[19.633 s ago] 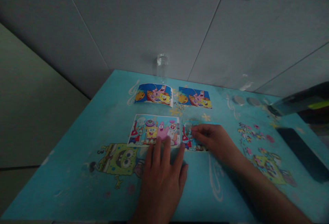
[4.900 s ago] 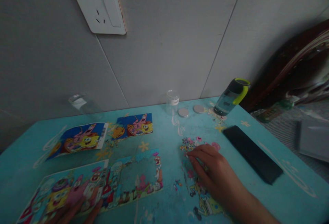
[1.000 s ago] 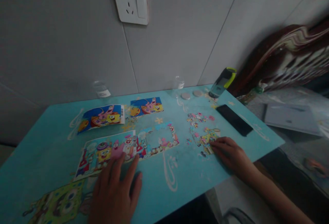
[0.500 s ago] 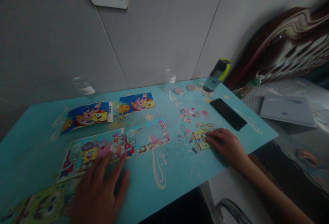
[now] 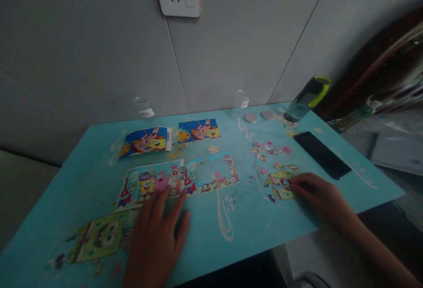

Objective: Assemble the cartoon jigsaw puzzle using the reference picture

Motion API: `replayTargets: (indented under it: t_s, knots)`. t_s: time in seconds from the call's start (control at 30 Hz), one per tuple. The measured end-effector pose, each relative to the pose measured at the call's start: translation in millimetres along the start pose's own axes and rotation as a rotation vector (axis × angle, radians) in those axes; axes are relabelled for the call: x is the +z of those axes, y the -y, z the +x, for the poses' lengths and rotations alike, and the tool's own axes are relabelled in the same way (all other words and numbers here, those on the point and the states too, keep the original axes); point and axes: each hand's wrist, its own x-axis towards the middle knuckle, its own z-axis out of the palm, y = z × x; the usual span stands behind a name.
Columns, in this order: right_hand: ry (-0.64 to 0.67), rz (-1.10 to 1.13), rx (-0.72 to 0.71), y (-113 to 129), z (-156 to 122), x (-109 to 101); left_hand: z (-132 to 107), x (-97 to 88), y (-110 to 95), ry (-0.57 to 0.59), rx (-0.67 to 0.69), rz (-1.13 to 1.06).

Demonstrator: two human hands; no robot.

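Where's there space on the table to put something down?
Two bare patches: the near side between the left hand and right hand, below the puzzle border; and the table left of the picture sheets. It's crowded around the loose pieces and black slab, and back by the bottle and silver discs.

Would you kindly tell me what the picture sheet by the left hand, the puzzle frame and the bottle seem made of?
Picture sheet: probably paper or thin card; printed, fairly matte. Puzzle frame: likely cardboard, being flat and printed; finish unclear. Bottle: see-through body, plastic or glass; opaque dark top, likely plastic.
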Motion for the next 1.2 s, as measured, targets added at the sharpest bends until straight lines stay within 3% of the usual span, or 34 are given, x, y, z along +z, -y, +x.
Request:
replayTargets:
  t_s: [0.23, 0.47, 0.67, 0.77, 0.87, 0.93, 1.03, 1.13, 1.2]
  knots:
    - [-0.021, -0.005, 0.073, -10.0, 0.4, -0.8, 1.9, -9.7, -9.8, 0.021, -0.050, -0.004]
    - [0.134, -0.059, -0.139, -16.7, 10.7, -2.6, 2.7, -12.7, -13.5, 0.029, -0.067, -0.041]
    - [0.165, -0.077, -0.105, -16.3, 14.2, -15.4, 2.1, -12.1, -13.7, 0.022, -0.074, -0.056]
    - [0.129, -0.108, -0.068, 8.4, 20.0, -20.4, 1.4, -11.2, -13.4, 0.023, -0.074, -0.064]
    - [0.165, -0.099, -0.100, 56.0, 38.9, -11.2, 1.2, -11.1, -13.6, 0.017, -0.077, -0.071]
    - [0.186, -0.072, -0.191, 91.9, 59.9, 3.1, 1.3, -11.3, -13.9, 0.019, -0.078, -0.073]
    - [0.325, -0.010, -0.361, 132.7, 94.6, 28.3, 1.2, -11.9, -14.3, 0.022, -0.082, -0.071]
    - [0.363, 0.055, -0.411, 148.1, 115.2, 48.1, 1.2, -12.8, -15.1, 0.020, -0.090, -0.073]
    - [0.361, 0.126, -0.354, 148.5, 116.7, 56.9, 1.4, -13.2, -15.8, 0.020, -0.087, -0.075]
